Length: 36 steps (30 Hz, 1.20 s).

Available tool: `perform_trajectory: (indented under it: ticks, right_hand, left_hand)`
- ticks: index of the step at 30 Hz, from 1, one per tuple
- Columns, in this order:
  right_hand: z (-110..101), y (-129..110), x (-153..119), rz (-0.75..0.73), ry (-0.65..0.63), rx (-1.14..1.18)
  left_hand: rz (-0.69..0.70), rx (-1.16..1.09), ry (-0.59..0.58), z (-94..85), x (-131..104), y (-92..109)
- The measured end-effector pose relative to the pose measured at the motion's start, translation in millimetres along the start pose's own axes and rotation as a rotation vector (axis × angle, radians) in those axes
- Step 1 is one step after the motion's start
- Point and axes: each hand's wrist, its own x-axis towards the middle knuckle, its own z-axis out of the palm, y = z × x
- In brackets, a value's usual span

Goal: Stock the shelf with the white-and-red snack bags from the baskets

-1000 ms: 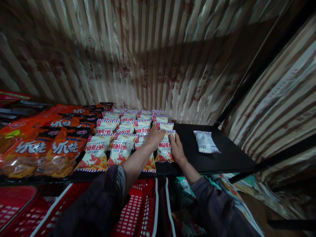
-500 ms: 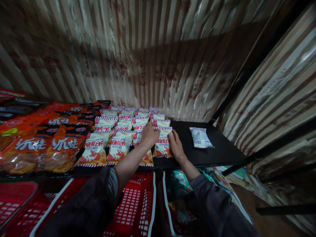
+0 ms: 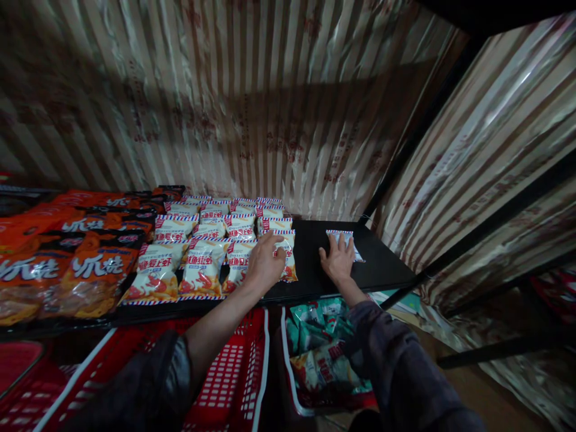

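White snack bags with red lettering and striped edges stand in rows on the black shelf point(image 3: 310, 273). My left hand point(image 3: 266, 259) is over the right end of the front row, thumb and forefinger apart, in front of a snack bag point(image 3: 288, 255) that it partly hides. Farther right, a lone snack bag point(image 3: 357, 252) lies with its pale back side up. My right hand point(image 3: 339, 261) reaches onto that bag with fingers spread, covering most of it; no grip on it shows.
Orange snack packs point(image 3: 101, 264) fill the shelf's left part. Below the front edge stand a red basket point(image 3: 225, 372) and a white-rimmed basket point(image 3: 292, 384) holding green and white bags. A striped curtain point(image 3: 252, 120) hangs behind, and a black post point(image 3: 418, 132) rises at the right.
My right hand has left the end bag of the front row and moved right onto the lone bag. My left hand stays by the row, its fingers now looser. The view has shifted right.
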Motion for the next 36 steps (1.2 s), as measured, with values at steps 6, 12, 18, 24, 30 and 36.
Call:
perform_trajectory:
  ticks: [6,12,18,24,30,36]
  right_hand:
    - [-15,26,7,0.127,-0.214,-0.333]
    - [-33,17,-7,0.066,-0.289,-0.398]
    - [-57,4,-33,0.01,-0.377,-0.39]
    - [-72,11,-58,0.221,-0.323,0.149]
    - [-90,-2,-78,0.721,-0.215,1.381]
    - [-106,-69,-94,0.626,-0.403,2.009]
  left_hand:
    - [-0.023,0.024,-0.055,5.7,-13,-5]
    - [-0.007,-0.019,-0.098,12.0,-33,-11]
    - [-0.021,-0.078,-0.122,1.6,-62,-14]
    - [-0.104,-0.14,-0.135,-11.3,-82,-24]
    - [-0.24,-0.29,-0.137,-12.4,-85,-44]
    - [-0.301,-0.554,-0.169,-23.4,-66,-44]
